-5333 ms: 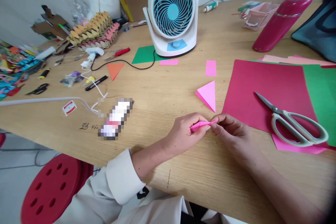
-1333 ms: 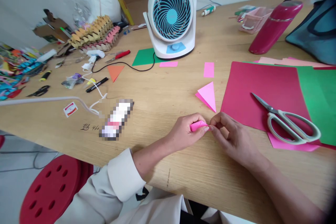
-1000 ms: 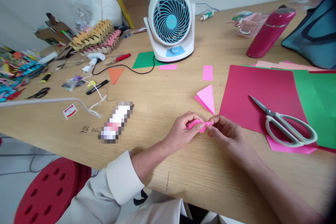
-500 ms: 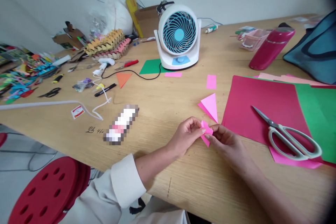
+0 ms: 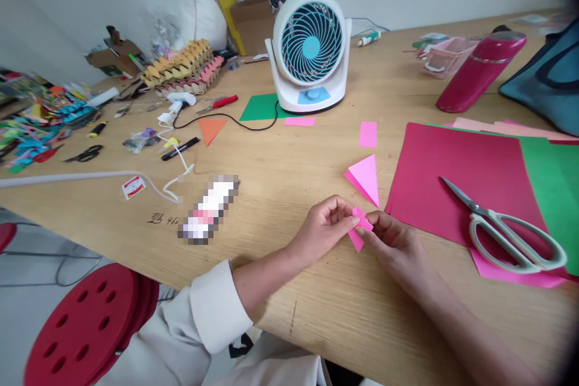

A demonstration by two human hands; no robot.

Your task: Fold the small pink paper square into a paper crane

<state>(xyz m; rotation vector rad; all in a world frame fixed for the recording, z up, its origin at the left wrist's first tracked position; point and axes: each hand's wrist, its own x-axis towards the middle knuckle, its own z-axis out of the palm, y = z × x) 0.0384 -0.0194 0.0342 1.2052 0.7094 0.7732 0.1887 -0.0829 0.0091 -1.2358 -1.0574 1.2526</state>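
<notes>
A small folded piece of pink paper (image 5: 357, 241) is pinched between both hands above the table's near part. My left hand (image 5: 326, 226) grips its left side with thumb and fingers. On its right side, my right hand (image 5: 392, 240) closes thumb and fingertips on the same piece. Just beyond them lies a folded pink triangle (image 5: 365, 176), with a small pink rectangle (image 5: 368, 134) farther back. White-handled scissors (image 5: 511, 238) rest on the dark red sheet (image 5: 461, 175) to the right, their points toward the back left.
A white fan (image 5: 311, 48) stands at the back centre. A pink bottle (image 5: 482, 72) and blue bag (image 5: 547, 81) are back right. A phone (image 5: 210, 208), black marker (image 5: 180, 149) and cables lie left. Red stools (image 5: 88, 325) stand below the table's edge.
The camera view has shifted slightly, so objects on the table appear moved a little. Both hands still pinch the small pink piece, with nearly the same grip.
</notes>
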